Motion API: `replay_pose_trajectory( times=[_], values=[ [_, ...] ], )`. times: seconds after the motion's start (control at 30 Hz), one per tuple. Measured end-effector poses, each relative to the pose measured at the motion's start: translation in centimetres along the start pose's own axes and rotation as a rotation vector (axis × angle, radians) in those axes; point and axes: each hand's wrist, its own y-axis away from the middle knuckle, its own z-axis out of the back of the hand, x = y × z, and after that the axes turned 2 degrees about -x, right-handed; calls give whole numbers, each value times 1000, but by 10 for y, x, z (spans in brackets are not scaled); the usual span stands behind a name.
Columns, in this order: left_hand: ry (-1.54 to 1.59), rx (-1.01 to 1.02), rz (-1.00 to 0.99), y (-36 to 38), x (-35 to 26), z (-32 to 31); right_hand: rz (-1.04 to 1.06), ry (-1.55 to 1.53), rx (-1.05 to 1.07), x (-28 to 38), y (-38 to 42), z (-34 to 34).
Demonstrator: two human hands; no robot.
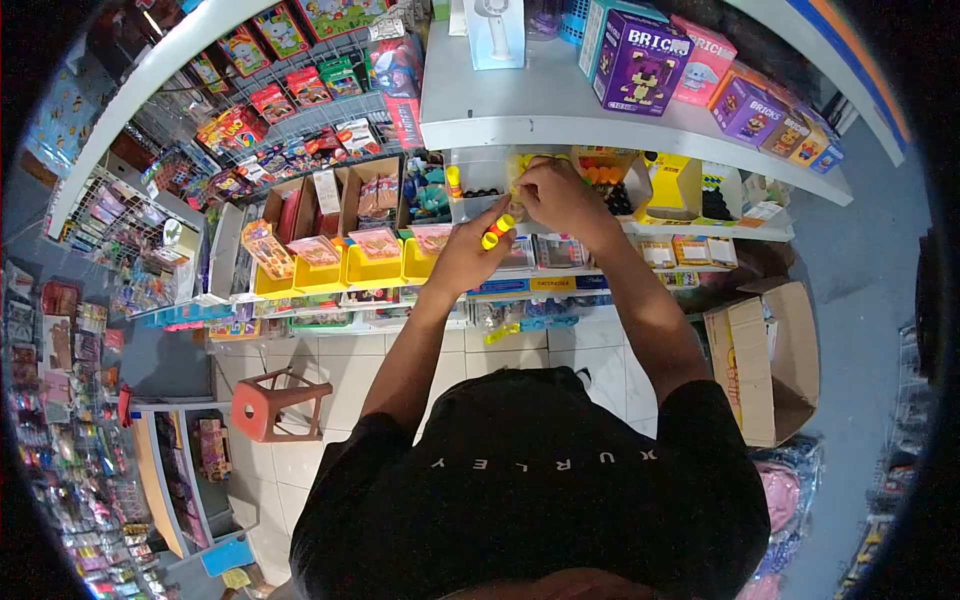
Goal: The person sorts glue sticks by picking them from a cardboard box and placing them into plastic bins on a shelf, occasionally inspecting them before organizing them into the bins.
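My left hand (475, 250) is closed round small yellow and red tubes (497, 232), which stick out by its thumb and fingers. To its right my right hand (556, 195) is closed over a compartment on the shelf, near some yellow items (520, 168); what its fingers hold, if anything, is hidden. Another yellow and red tube (454, 182) stands upright at the left end of a clear bin, beside black-topped items (483, 193).
A grey upper shelf (480, 100) with boxed brick sets (640, 65) overhangs the compartments. Yellow bins (372, 268) line the left. A red stool (262, 405) stands on the floor at left, an open cardboard box (740, 370) at right.
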Motion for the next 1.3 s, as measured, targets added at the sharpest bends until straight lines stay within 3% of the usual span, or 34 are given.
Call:
replay_pose_trajectory(
  times=[0.07, 0.17, 0.27, 0.4, 0.63, 0.87, 1.2, 1.3],
  values=[
    [-16, -70, -106, 2, 8, -4, 63, -12, -26, -3, 2, 1],
    [548, 11, 349, 11, -6, -1, 91, -33, -51, -2, 4, 2],
    [1090, 19, 480, 18, -11, -7, 123, -57, -133, -1, 9, 1],
    [1412, 123, 480, 20, -6, -10, 113, -169, -301, 14, 23, 7],
    [1387, 34, 405, 20, -13, -14, -11, -470, -246, 48, 63, 13],
    [1219, -47, 452, 21, -12, -30, -165, -698, -30, 49, 87, -15],
    [1120, -103, 408, 28, -15, -27, -253, -1010, -159, 42, 78, -12],
    [1075, -153, 366, 32, -16, -20, -221, -902, -165, 33, 72, -12]
  ],
)
